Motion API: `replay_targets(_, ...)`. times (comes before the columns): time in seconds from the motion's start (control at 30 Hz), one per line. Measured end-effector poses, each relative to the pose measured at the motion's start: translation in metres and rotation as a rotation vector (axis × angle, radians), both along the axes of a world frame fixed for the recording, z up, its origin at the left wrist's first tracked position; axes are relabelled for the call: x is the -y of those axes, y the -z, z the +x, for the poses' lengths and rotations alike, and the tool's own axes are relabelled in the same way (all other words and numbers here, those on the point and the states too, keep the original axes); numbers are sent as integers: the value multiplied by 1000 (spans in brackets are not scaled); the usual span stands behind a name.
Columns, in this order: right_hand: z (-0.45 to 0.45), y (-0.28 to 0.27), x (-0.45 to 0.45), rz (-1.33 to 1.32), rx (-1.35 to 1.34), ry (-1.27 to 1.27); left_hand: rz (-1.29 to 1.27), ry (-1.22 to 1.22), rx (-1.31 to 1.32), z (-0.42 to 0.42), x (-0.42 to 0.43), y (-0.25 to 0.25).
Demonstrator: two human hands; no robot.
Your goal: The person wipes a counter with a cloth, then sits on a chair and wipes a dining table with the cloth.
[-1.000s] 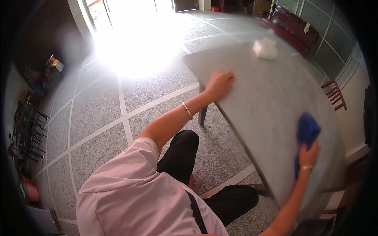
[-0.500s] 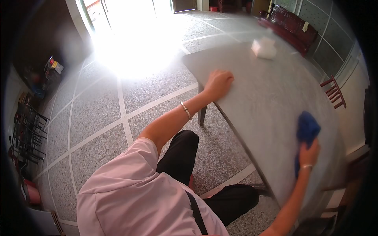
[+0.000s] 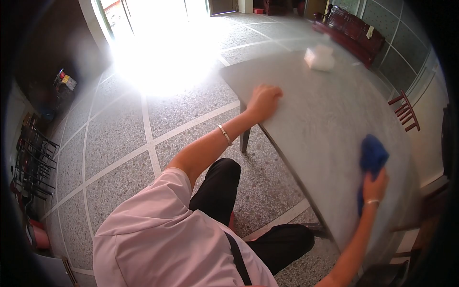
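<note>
A grey table [image 3: 315, 124] stretches from the centre to the right of the view. My left hand [image 3: 266, 102] rests near its left edge, fingers curled in with nothing visible in them. A bangle circles that wrist. On the right part of the tabletop, my right hand [image 3: 376, 186] holds a blue cloth [image 3: 374, 153], which bunches up beyond the fingers and also shows along the left side of the hand. A blurred white box-like thing [image 3: 319, 58] sits near the table's far end.
A dark red wooden bench [image 3: 351, 33] stands beyond the table at the upper right. One wooden chair [image 3: 405, 112] is at the table's right side. Stacked black chairs [image 3: 36, 162] and a pink bin [image 3: 38, 234] line the left. Bright light falls through the doorway.
</note>
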State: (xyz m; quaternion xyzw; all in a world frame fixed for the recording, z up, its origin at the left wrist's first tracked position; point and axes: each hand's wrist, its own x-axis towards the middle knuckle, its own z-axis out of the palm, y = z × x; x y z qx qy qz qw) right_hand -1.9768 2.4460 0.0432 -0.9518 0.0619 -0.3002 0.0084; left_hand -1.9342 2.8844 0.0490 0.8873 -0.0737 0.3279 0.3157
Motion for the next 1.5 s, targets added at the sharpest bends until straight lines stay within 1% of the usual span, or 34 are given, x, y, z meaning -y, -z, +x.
replay_targets(0.1, -2, -3, -3, 12, -18, 8, 3, 1, -17, 4, -3, 2)
replay_targets(0.3, -2, -2, -3, 13, -6, -9, 4, 34, 50, 8, -4, 6)
replay_targets(0.4, -1, -2, -1, 15, -7, -31, 21, 30, 11, 7, -4, 4)
replay_targets(0.7, -4, -7, -7, 32, -26, -11, 16, 1, 3, 6, -2, 0)
replay_targets(0.8, -1, -1, -1, 25, -3, -22, 0, -18, -87, 1, 2, -6)
replay_targets(0.9, -3, -3, -3, 23, -19, -16, 63, -48, -88, 3, 2, -4)
replay_targets(1.0, -3, -5, -7, 47, -29, -6, 29, -49, -132, 0, 3, -8)
replay_targets(1.2, -3, -7, -8, 38, -48, 0, 34, -55, -82, 1, 3, -5)
replay_targets(1.3, -3, -6, -5, 41, -45, -12, 74, -33, -7, 2, 4, -2)
replay_targets(1.4, -3, -8, -9, 46, -55, 3, 52, -47, -94, 6, 1, -1)
replay_targets(1.5, -3, -9, -9, 46, -45, 7, 54, -57, -70, 6, 1, -2)
